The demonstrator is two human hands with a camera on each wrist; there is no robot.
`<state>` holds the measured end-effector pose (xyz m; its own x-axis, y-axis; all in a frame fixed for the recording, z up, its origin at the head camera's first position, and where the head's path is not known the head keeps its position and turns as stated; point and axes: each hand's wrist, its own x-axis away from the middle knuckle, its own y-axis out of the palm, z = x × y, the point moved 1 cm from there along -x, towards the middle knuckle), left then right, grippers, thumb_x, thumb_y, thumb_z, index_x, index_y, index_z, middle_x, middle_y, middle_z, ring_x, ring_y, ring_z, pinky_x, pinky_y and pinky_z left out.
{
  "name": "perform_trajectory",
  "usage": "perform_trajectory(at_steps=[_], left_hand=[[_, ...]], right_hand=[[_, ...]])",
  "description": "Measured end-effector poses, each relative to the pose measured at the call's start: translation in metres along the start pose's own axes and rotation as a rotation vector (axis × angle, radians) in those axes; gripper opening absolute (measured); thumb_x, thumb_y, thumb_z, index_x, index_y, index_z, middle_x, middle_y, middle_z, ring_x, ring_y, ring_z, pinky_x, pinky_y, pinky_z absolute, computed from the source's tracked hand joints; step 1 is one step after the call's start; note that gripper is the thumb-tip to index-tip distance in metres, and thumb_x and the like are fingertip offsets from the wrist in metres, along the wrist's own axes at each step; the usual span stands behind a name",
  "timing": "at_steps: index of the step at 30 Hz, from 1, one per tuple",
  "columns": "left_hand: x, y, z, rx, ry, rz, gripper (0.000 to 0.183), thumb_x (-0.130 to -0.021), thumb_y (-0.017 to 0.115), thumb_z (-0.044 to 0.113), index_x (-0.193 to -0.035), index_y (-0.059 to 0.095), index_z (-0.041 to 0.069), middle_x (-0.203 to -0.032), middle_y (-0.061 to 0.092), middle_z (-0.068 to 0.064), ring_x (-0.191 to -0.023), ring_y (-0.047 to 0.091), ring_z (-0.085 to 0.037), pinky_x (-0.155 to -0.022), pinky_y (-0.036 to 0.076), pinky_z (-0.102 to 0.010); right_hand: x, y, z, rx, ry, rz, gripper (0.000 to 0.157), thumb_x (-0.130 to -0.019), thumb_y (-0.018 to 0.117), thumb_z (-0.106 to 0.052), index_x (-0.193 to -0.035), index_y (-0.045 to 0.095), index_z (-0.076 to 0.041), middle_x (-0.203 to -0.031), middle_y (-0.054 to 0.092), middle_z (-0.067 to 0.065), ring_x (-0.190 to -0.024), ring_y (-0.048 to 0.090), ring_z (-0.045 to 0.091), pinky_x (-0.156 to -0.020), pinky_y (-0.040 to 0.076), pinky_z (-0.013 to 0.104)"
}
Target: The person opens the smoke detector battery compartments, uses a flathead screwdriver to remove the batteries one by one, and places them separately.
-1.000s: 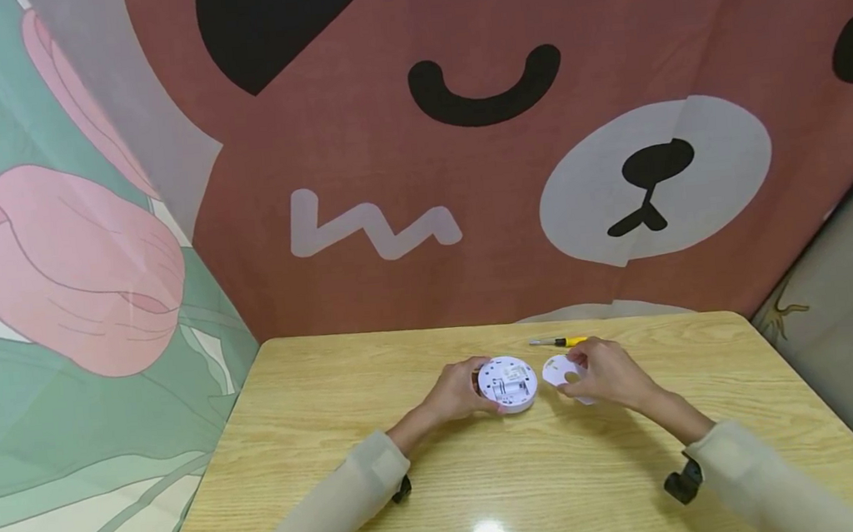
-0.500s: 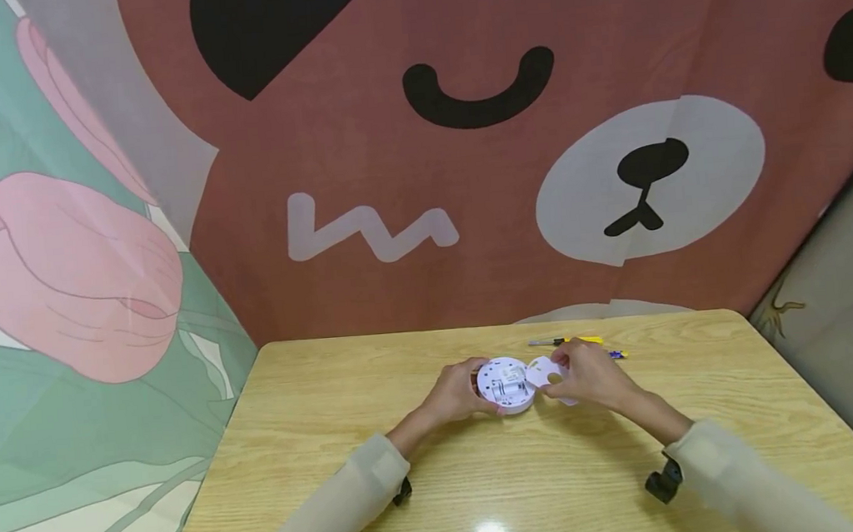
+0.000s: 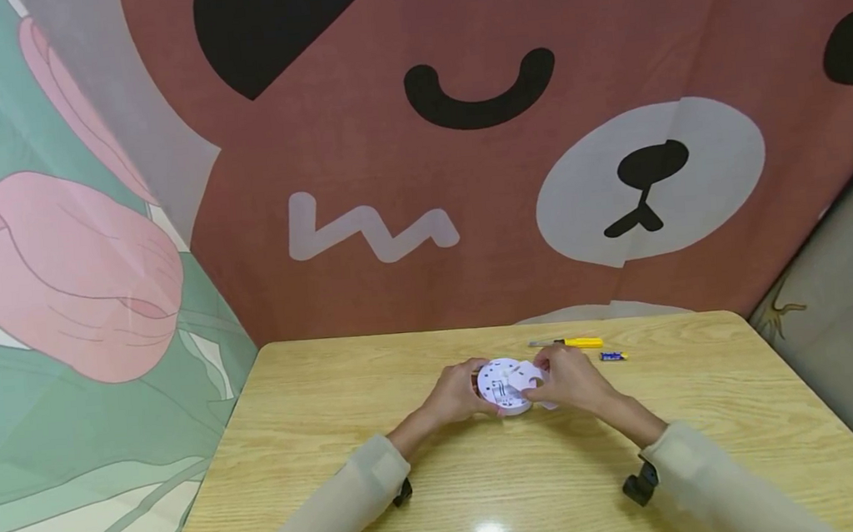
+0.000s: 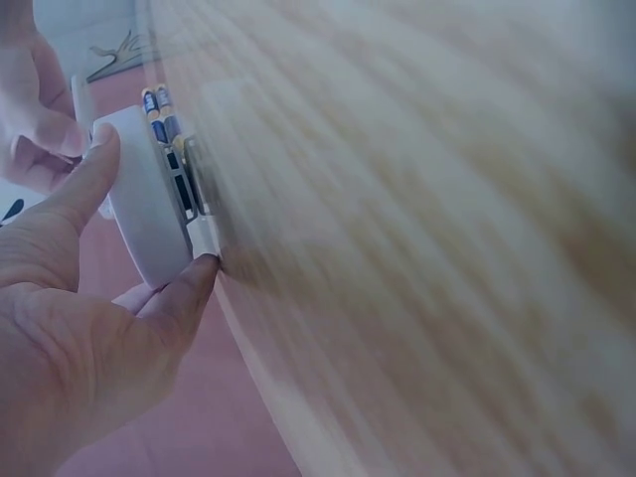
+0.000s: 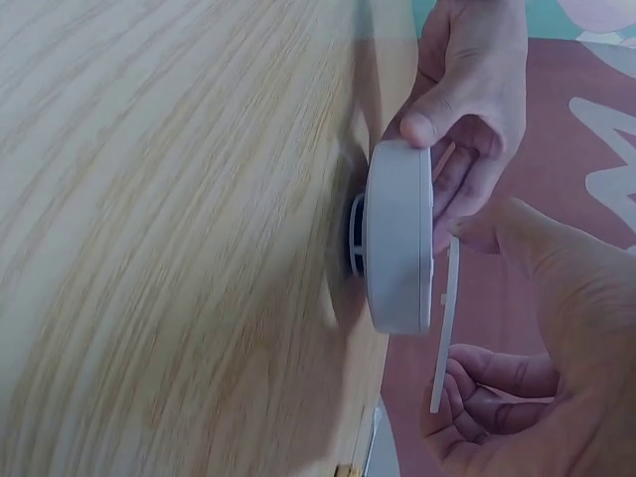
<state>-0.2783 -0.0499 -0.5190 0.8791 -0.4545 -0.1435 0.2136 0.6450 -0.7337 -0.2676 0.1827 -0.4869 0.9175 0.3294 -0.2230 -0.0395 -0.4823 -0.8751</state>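
A round white smoke detector [image 3: 497, 375] is held back side up just above the table, its battery compartment partly showing. My left hand [image 3: 452, 393] grips its left rim, thumb on one side and fingers on the other. In the right wrist view the dark vents under the detector's body [image 5: 399, 238] face the wood. My right hand [image 3: 574, 381] pinches a thin white mounting plate [image 5: 447, 333] by its edges. The plate overlaps the detector's right part in the head view; from the right wrist a narrow gap shows between them.
A yellow-handled screwdriver [image 3: 581, 342] lies behind the right hand, near the table's [image 3: 445, 498] back edge. Blue-and-yellow batteries [image 3: 613, 356] lie to the right of that hand. A printed cloth [image 3: 369, 295] hangs behind the table.
My right hand has carried the mounting plate left, from beside the smoke detector to over its right part. The batteries and screwdriver handle came into sight. My left hand has stayed in place.
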Motion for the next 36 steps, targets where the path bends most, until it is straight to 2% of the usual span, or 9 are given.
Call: perform_trajectory(at_steps=[7, 13, 18, 25, 36], left_hand=[[0.000, 0.000, 0.000, -0.024, -0.005, 0.000, 0.088, -0.066, 0.104, 0.028, -0.140, 0.064, 0.003, -0.132, 0.073, -0.012, -0.119, 0.068, -0.026, -0.102, 0.054, -0.032], [0.001, 0.000, 0.001, 0.002, -0.022, -0.014, 0.089, -0.066, 0.104, 0.028, -0.141, 0.063, 0.002, -0.130, 0.073, -0.011, -0.116, 0.069, -0.022, -0.100, 0.055, -0.030], [0.000, -0.001, 0.000, 0.014, -0.033, -0.021, 0.090, -0.067, 0.104, 0.030, -0.142, 0.062, 0.003, -0.130, 0.073, -0.010, -0.115, 0.069, -0.020, -0.096, 0.055, -0.026], [0.000, 0.001, -0.001, 0.042, -0.039, -0.020, 0.089, -0.068, 0.103, 0.030, -0.142, 0.062, 0.004, -0.130, 0.073, -0.009, -0.114, 0.070, -0.019, -0.093, 0.055, -0.024], [0.000, 0.002, 0.000, 0.059, -0.054, -0.018, 0.090, -0.068, 0.103, 0.031, -0.142, 0.061, 0.002, -0.127, 0.074, -0.010, -0.111, 0.072, -0.018, -0.090, 0.056, -0.023]], right_hand=[[-0.004, 0.005, -0.012, -0.020, 0.037, 0.031, 0.052, -0.067, 0.100, -0.033, -0.095, 0.076, 0.004, -0.086, 0.073, 0.010, -0.074, 0.061, 0.016, -0.065, 0.055, 0.034], [-0.009, 0.012, -0.017, -0.012, 0.056, 0.026, 0.052, -0.069, 0.099, -0.034, -0.095, 0.076, 0.004, -0.087, 0.072, 0.011, -0.075, 0.059, 0.018, -0.064, 0.052, 0.032], [-0.013, 0.017, -0.023, 0.003, 0.041, 0.034, 0.054, -0.069, 0.099, -0.035, -0.097, 0.076, 0.006, -0.090, 0.072, 0.013, -0.079, 0.061, 0.021, -0.065, 0.054, 0.034], [-0.018, 0.022, -0.028, 0.028, 0.045, 0.060, 0.056, -0.069, 0.099, -0.036, -0.095, 0.076, 0.008, -0.088, 0.072, 0.016, -0.075, 0.064, 0.023, -0.063, 0.056, 0.035], [-0.020, 0.026, -0.036, 0.065, 0.039, 0.081, 0.053, -0.068, 0.100, -0.037, -0.089, 0.076, 0.006, -0.078, 0.069, 0.012, -0.066, 0.060, 0.020, -0.056, 0.050, 0.030]])
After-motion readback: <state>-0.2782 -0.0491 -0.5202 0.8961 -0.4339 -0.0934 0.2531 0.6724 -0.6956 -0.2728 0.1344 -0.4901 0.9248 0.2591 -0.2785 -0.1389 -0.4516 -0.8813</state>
